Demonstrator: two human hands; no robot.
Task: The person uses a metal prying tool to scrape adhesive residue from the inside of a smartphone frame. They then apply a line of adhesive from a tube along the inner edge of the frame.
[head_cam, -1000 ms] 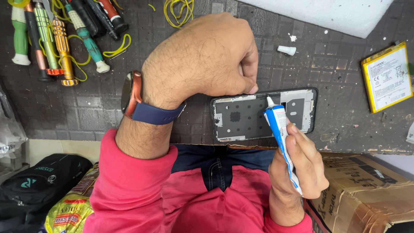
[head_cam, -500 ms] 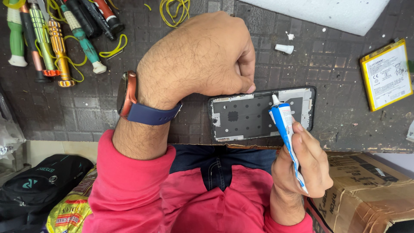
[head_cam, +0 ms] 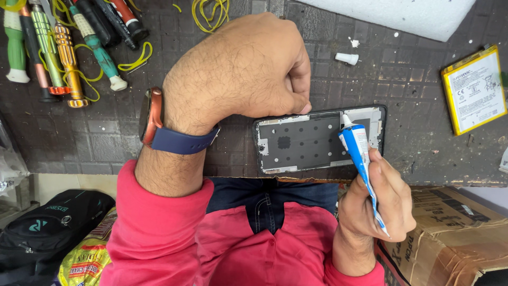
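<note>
Blue-white glue tube [head_cam: 361,159], nozzle on opened phone [head_cam: 307,143]

Left hand [head_cam: 243,74] fisted (knuckles down), right hand [head_cam: 378,204] gripping.

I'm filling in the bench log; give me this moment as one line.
left hand: pressing down phone frame | right hand: holding blue glue tube, nozzle at frame's right part | white cap: on mat

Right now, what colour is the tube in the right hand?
Blue tube with a white nozzle, held in the right hand; head view.
</note>
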